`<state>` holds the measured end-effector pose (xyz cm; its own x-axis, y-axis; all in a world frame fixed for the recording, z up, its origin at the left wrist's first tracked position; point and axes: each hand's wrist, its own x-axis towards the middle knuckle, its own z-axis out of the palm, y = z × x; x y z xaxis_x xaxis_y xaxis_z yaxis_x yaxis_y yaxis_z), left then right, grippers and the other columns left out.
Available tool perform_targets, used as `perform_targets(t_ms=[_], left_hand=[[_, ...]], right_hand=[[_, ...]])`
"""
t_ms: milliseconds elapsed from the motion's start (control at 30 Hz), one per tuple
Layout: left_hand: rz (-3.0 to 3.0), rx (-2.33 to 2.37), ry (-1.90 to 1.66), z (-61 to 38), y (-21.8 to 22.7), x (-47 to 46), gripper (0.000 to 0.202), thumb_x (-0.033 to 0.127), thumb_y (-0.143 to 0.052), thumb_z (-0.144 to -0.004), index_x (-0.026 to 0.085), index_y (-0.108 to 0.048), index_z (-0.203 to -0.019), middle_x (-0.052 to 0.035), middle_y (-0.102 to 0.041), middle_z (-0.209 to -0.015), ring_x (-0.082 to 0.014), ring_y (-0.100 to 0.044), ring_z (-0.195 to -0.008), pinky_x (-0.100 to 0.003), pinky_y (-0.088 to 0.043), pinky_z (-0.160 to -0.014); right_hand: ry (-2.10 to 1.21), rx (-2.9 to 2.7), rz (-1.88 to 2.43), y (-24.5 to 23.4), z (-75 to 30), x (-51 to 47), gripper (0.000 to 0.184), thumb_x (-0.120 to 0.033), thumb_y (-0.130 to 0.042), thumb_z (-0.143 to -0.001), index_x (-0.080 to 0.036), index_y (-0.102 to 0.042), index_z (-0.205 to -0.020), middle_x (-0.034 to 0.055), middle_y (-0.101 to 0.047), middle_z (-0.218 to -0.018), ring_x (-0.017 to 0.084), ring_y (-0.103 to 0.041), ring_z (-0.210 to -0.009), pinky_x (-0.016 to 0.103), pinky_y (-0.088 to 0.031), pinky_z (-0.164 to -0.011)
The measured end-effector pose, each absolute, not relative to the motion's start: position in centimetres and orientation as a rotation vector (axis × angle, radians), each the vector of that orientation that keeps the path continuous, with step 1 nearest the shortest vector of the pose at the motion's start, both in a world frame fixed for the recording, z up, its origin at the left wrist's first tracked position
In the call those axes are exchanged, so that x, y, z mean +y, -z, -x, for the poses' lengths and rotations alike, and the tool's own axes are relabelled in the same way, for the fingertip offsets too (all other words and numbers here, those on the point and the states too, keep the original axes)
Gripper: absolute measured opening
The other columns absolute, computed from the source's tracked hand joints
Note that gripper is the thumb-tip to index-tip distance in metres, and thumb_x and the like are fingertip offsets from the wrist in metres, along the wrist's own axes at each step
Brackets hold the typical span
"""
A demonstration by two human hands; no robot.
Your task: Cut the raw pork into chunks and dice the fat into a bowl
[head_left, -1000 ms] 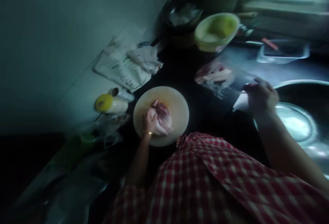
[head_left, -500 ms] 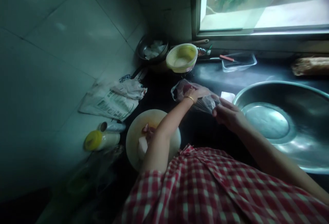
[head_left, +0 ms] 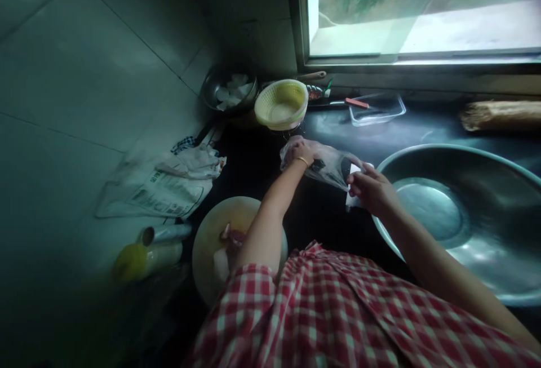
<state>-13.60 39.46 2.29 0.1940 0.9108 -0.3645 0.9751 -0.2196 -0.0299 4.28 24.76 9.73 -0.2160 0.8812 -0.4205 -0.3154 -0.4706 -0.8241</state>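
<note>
A clear plastic bag (head_left: 332, 160) is stretched between my two hands above the dark counter. My left hand (head_left: 303, 151), with a gold bracelet at the wrist, closes around its left end; what lies under those fingers is hidden. At the opposite end my right hand (head_left: 374, 187) pinches the plastic between thumb and fingers. A small white piece (head_left: 354, 194) shows just below the right fingers. Beneath my left forearm, a round cutting board (head_left: 207, 238) carries a piece of reddish meat (head_left: 234, 236) and a white chunk (head_left: 221, 265).
A large metal basin (head_left: 477, 159) stands at right. Behind are a yellow colander (head_left: 281, 103), a pan (head_left: 209, 89), a red-handled knife (head_left: 356, 102) and a clear tray (head_left: 378, 114). Left lie a printed plastic bag (head_left: 169, 190), a metallic cylinder (head_left: 169, 233) and a yellow-capped bottle (head_left: 131, 262).
The bag is drawn out longer between my hands, and the reddish patch at its left end shows less. The white piece now appears under my right hand. The view has shifted slightly.
</note>
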Motion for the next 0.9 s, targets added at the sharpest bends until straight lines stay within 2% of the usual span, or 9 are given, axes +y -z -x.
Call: perform_targets(t_ms=[167,233,333,433,500,667,800,900], left_hand=[[-2.484,1.699,0.353,15.0,-3.4,39.4,0.040,0.021,-0.055,-0.079,0.018,-0.054,-0.119,-0.0101,-0.045,-0.122,-0.0246,-0.037,-0.117,-0.039,-0.027,-0.103],[-2.546,1.650,0.364,15.1,-3.1,38.4,0.037,0.019,-0.046,-0.084,0.017,-0.051,-0.121,-0.0102,-0.047,-0.120,-0.0225,-0.035,-0.119,-0.038,-0.025,-0.104],[-2.515,1.710,0.470,14.7,-2.3,37.4,0.037,0.015,-0.032,-0.089,0.014,-0.048,-0.123,-0.0131,-0.050,-0.118,-0.0231,-0.036,-0.119,-0.039,-0.030,-0.098],[-2.433,1.830,0.544,14.0,-1.6,37.9,0.037,0.016,-0.048,-0.082,0.011,-0.049,-0.119,-0.0152,-0.053,-0.114,-0.0269,-0.036,-0.118,-0.043,-0.031,-0.094],[-2.376,1.893,0.502,13.6,-1.5,38.6,0.041,0.021,-0.057,-0.075,0.014,-0.052,-0.115,-0.0134,-0.054,-0.115,-0.0267,-0.035,-0.119,-0.043,-0.029,-0.097],[-2.191,1.965,0.310,14.0,-3.3,39.1,0.040,0.034,-0.056,-0.077,0.020,-0.054,-0.113,-0.0111,-0.054,-0.118,-0.0266,-0.043,-0.115,-0.046,-0.027,-0.098],[-1.913,1.887,0.004,16.2,-6.8,37.6,0.050,0.037,-0.065,-0.070,0.018,-0.057,-0.115,-0.0112,-0.060,-0.110,-0.0230,-0.055,-0.101,-0.033,-0.041,-0.086],[-1.712,1.737,-0.376,17.9,-10.9,35.8,0.046,0.029,-0.068,-0.065,0.012,-0.061,-0.107,-0.0083,-0.065,-0.098,-0.0175,-0.059,-0.086,-0.025,-0.045,-0.073]], right_hand=[[-1.750,-0.721,1.114,-10.2,-4.5,27.1,0.075,-0.043,-0.050,-0.069,-0.026,-0.022,-0.136,-0.0036,-0.048,-0.075,-0.009,-0.029,-0.046,0.008,-0.026,-0.043],[-1.747,-0.729,1.085,-10.1,-4.4,27.5,0.076,-0.043,-0.049,-0.070,-0.025,-0.020,-0.137,-0.0032,-0.049,-0.076,-0.010,-0.029,-0.047,0.007,-0.026,-0.044],[-1.759,-0.750,1.060,-9.7,-4.0,27.6,0.076,-0.043,-0.049,-0.070,-0.025,-0.019,-0.138,-0.0030,-0.050,-0.078,-0.010,-0.029,-0.048,0.006,-0.027,-0.045],[-1.781,-0.741,1.057,-9.4,-3.9,27.2,0.077,-0.044,-0.050,-0.069,-0.023,-0.022,-0.137,-0.0029,-0.050,-0.076,-0.010,-0.029,-0.048,0.005,-0.025,-0.044],[-1.787,-0.717,1.063,-9.3,-4.1,27.0,0.077,-0.045,-0.051,-0.069,-0.022,-0.022,-0.137,-0.0028,-0.049,-0.075,-0.010,-0.029,-0.047,0.005,-0.023,-0.044],[-1.782,-0.669,1.065,-10.1,-5.0,26.9,0.078,-0.044,-0.052,-0.066,-0.023,-0.024,-0.136,-0.0038,-0.048,-0.075,-0.009,-0.029,-0.044,0.007,-0.020,-0.042],[-1.742,-0.676,1.065,-11.1,-5.5,27.3,0.079,-0.042,-0.052,-0.066,-0.026,-0.022,-0.137,-0.0042,-0.048,-0.074,-0.010,-0.027,-0.044,0.006,-0.019,-0.042],[-1.729,-0.722,1.065,-11.7,-6.2,27.3,0.079,-0.041,-0.050,-0.067,-0.026,-0.021,-0.139,-0.0038,-0.050,-0.073,-0.011,-0.024,-0.046,0.005,-0.019,-0.044]])
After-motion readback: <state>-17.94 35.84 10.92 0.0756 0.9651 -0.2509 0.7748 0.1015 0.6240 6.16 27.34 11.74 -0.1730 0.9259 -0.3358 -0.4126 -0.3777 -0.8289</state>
